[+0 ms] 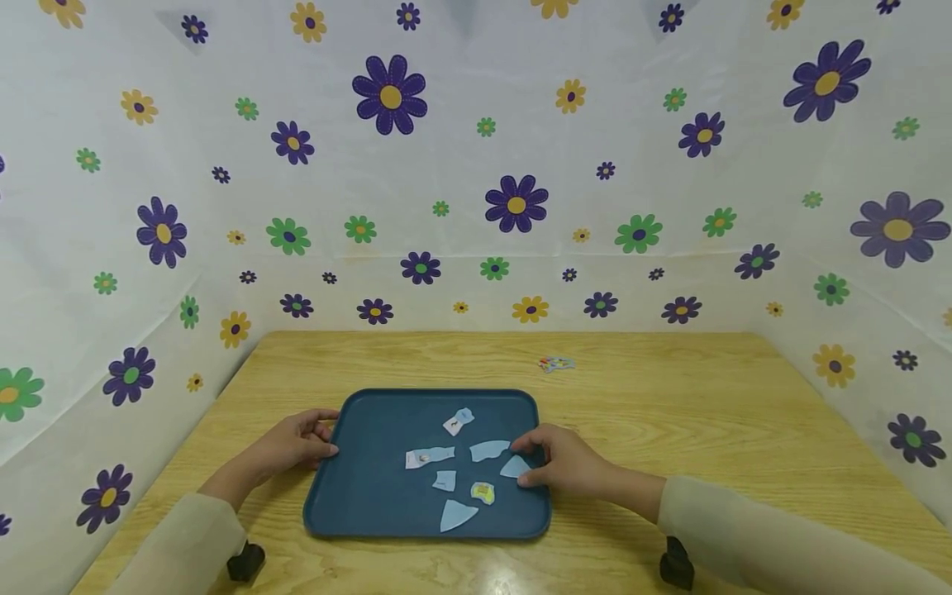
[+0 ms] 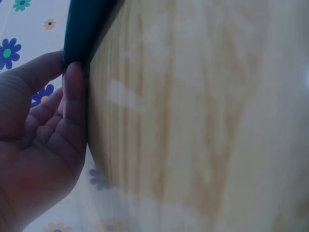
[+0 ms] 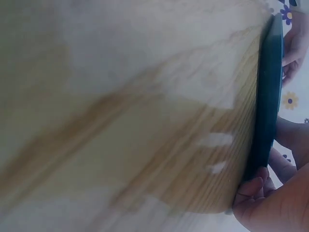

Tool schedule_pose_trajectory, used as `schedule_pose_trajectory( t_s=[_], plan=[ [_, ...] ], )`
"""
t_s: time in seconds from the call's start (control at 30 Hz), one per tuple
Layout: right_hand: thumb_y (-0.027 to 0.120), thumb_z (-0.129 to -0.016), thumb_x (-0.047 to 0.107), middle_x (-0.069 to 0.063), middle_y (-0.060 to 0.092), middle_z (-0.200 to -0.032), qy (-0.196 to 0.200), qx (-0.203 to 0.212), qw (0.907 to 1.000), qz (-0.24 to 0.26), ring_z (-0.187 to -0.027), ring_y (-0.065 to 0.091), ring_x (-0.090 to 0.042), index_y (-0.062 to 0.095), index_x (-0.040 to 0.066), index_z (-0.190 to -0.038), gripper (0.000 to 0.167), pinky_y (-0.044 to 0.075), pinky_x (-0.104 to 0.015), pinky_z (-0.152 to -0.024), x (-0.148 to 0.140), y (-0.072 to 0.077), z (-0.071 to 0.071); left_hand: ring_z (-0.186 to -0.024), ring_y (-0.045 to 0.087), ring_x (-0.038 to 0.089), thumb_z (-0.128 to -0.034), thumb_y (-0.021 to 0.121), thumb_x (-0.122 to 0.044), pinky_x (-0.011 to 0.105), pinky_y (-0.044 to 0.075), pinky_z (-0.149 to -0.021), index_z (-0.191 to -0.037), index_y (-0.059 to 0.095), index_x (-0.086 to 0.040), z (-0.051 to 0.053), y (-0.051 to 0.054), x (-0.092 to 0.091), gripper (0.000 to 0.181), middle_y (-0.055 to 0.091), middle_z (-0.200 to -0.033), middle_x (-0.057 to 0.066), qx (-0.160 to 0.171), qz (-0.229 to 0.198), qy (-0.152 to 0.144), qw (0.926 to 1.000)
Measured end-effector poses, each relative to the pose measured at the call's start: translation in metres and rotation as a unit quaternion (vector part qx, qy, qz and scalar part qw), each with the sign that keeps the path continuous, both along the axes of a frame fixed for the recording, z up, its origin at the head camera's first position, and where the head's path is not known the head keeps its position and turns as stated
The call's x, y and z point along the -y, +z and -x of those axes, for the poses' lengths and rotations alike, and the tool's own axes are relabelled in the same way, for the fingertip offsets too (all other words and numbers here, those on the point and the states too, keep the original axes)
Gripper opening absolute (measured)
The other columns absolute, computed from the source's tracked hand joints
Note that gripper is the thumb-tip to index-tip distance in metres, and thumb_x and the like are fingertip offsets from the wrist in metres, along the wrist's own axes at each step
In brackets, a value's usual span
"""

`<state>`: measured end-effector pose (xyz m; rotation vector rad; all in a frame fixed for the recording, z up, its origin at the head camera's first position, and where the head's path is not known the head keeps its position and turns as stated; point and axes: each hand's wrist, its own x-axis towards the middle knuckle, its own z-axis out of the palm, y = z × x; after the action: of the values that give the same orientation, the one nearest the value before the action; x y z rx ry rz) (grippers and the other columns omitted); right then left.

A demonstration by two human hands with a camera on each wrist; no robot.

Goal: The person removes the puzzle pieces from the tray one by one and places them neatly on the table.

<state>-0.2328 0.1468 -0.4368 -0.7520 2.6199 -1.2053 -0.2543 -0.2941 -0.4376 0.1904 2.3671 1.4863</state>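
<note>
A dark blue rectangular tray point(image 1: 364, 496) lies on the wooden table. My left hand point(image 1: 297, 440) grips its left edge, with the thumb at the rim and other fingers curled against the side in the left wrist view. At the right edge, my right hand point(image 1: 568, 463) holds the tray, thumb and index finger reaching over the rim while other fingers curl outside it. Near these fingertips lie a light blue triangular paper piece point(image 1: 513, 468) and a curved piece point(image 1: 488, 450). Further pieces include a long printed strip point(image 1: 431, 457), a yellow-marked piece point(image 1: 483, 492) and a lower triangle point(image 1: 457, 515).
Beyond the tray's back right corner, a small colourful cutout point(image 1: 556, 364) lies on the wooden table point(image 1: 669, 413). White cloth with printed flowers point(image 1: 446, 165) surrounds the table at the back and both sides.
</note>
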Motion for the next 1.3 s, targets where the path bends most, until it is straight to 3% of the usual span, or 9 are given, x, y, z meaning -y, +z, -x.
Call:
schedule_pose_trajectory(
  t_s=[0.2,0.73,1.1,1.3],
  plan=[
    [0.085,-0.074,0.012,0.003,0.06,-0.096,0.0,-0.012,0.9999,-0.01,-0.087,0.053,-0.016,0.072,0.006,-0.107,0.037,0.045,-0.028,-0.073,0.002,-0.003,0.002,-0.08,0.055,0.023,-0.0897,0.069,-0.008,0.035,0.051,-0.068,-0.144,0.033,0.006,-0.001,0.001,-0.001,0.067,0.051,-0.097,0.012,-0.002,0.0,-0.005,1.0],
    [0.086,-0.073,0.011,0.004,0.059,-0.092,-0.007,-0.023,0.9996,-0.013,-0.086,0.053,-0.015,0.073,0.007,-0.1,0.031,0.045,-0.029,-0.075,0.005,-0.003,0.001,-0.079,0.055,0.024,-0.0898,0.069,-0.008,0.037,0.051,-0.068,-0.145,0.032,0.007,-0.002,0.001,0.0,0.068,0.053,-0.097,0.013,-0.001,0.001,-0.005,1.0],
    [0.084,-0.075,0.011,0.003,0.061,-0.09,0.01,-0.04,0.999,-0.014,-0.083,0.053,-0.014,0.073,0.005,-0.1,0.029,0.045,-0.027,-0.071,0.002,0.0,-0.002,-0.08,0.055,0.024,-0.09,0.068,-0.006,0.036,0.051,-0.068,-0.145,0.032,0.007,-0.003,0.001,-0.001,0.067,0.053,-0.097,0.013,-0.001,0.0,-0.004,1.0],
    [0.082,-0.077,0.01,0.002,0.061,-0.09,0.013,-0.044,0.9988,-0.018,-0.072,0.05,-0.012,0.072,0.003,-0.102,0.028,0.043,-0.025,-0.063,0.001,0.006,-0.004,-0.08,0.055,0.024,-0.09,0.068,-0.006,0.036,0.051,-0.068,-0.145,0.032,0.007,-0.003,0.003,-0.002,0.067,0.053,-0.097,0.013,-0.001,-0.003,-0.005,1.0]
  ],
)
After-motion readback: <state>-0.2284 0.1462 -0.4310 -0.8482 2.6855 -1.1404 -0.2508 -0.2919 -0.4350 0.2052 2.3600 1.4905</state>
